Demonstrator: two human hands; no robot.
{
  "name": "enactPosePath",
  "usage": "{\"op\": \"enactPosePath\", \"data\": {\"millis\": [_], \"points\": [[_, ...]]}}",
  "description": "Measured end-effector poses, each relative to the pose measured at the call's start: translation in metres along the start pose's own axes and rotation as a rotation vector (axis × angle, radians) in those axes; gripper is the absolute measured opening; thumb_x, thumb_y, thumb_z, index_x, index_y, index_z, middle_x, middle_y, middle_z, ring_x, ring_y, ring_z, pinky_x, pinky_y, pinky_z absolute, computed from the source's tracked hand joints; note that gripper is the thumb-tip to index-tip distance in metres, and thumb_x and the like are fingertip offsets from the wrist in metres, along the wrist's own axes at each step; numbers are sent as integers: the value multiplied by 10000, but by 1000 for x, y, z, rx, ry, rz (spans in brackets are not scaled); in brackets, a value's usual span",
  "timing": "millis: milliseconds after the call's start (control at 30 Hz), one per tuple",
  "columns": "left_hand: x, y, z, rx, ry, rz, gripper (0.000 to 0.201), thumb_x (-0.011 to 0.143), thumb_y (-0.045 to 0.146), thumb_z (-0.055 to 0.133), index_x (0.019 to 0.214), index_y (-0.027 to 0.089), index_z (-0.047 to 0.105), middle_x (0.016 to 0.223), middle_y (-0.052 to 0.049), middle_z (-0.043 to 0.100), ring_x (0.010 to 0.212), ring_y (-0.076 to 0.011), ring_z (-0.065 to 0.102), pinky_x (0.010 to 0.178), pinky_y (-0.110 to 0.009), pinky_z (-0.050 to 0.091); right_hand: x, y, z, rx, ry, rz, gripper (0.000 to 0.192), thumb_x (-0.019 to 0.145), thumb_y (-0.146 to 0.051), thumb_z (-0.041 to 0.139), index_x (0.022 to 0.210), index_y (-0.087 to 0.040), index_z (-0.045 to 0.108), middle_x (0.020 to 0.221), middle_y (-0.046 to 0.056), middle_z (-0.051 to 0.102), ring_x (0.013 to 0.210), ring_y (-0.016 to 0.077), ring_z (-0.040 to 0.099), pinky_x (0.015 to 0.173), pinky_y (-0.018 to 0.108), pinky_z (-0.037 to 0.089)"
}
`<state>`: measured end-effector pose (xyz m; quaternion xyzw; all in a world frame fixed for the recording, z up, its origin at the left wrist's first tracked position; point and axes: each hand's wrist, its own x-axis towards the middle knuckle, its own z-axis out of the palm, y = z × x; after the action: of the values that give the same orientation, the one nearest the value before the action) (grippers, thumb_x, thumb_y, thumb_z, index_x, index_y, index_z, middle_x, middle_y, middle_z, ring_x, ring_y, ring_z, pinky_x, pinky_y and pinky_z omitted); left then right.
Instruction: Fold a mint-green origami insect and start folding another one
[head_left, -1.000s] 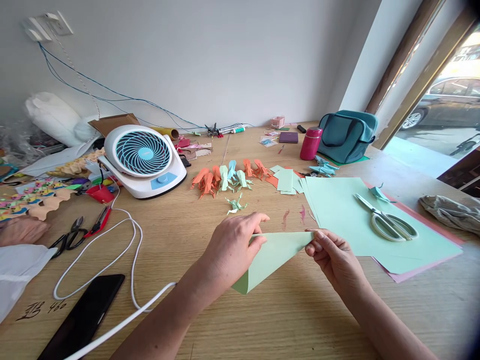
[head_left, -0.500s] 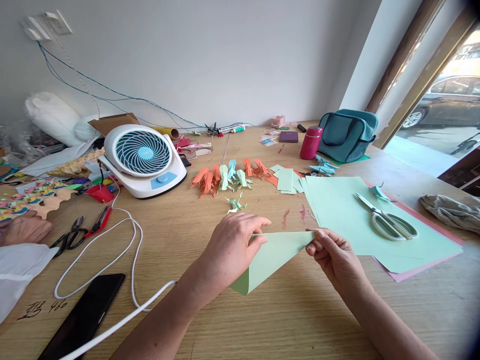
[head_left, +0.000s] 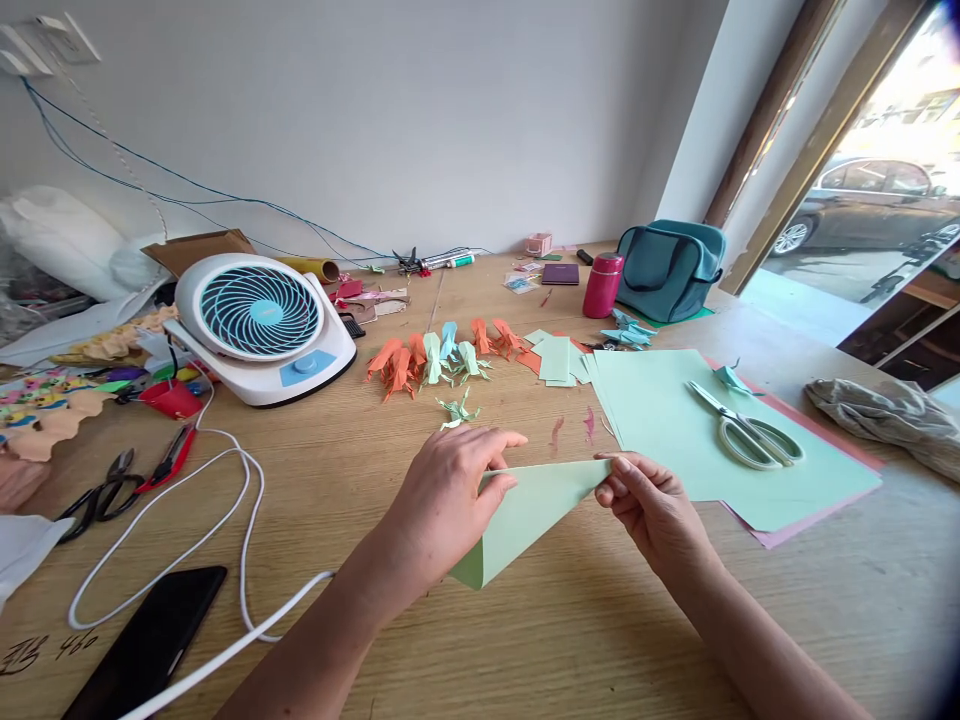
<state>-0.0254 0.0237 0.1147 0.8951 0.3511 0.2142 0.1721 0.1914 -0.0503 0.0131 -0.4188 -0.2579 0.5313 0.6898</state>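
Note:
A light green sheet of paper (head_left: 536, 515), folded over into a triangular shape, is held between my two hands above the wooden table. My left hand (head_left: 454, 500) grips its left side, thumb in front and fingers behind the top edge. At the right corner, my right hand (head_left: 649, 500) pinches the paper between thumb and fingers. Just beyond my left hand lies a small green folded paper figure (head_left: 457, 409). Behind it stand several orange, green and blue folded paper figures (head_left: 431, 360).
White-handled scissors (head_left: 750, 430) lie on stacked green sheets (head_left: 652, 400) at right. A fan (head_left: 262, 320), white cable (head_left: 251, 500) and black phone (head_left: 150, 640) are on the left. Behind stand a pink bottle (head_left: 602, 285) and teal bag (head_left: 667, 275). Another person's hand (head_left: 21, 480) rests far left.
The view has shifted slightly, so the scene sits further left. Both hands keep the same hold on the green paper. The other person's hand is now mostly out of frame.

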Motion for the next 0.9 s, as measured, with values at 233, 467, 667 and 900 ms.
{"op": "enactPosePath", "data": {"millis": [233,467,667,900], "points": [[0,0,0,12,-19,-16,296,826,70,683,1084,214,667,836,26,699,920,-180,642,851,-315,448,1,2,-4,-34,-13,0,238,746,-423,814,857,-215,784,547,-10,650,561,95,612,573,174,494],[3,-7,-3,91,-173,-60,125,872,127,636,833,228,698,873,16,680,925,-188,612,809,-307,428,0,2,-6,-347,-98,-78,248,855,-442,695,785,-204,701,644,-1,637,654,130,570,669,250,467],[7,-18,-2,164,-343,-85,159,873,116,560,799,211,664,890,10,694,882,-187,615,801,-327,412,-4,-6,-1,-944,-245,-121,241,930,-379,543,774,-207,607,693,-15,548,648,138,470,598,268,366],[12,-40,26,210,-490,-9,163,886,121,499,814,203,620,901,7,701,929,-198,622,872,-361,384,-7,-1,-1,-1357,-268,-151,175,885,-217,485,716,-216,531,776,-5,567,647,135,509,626,269,399]]}}
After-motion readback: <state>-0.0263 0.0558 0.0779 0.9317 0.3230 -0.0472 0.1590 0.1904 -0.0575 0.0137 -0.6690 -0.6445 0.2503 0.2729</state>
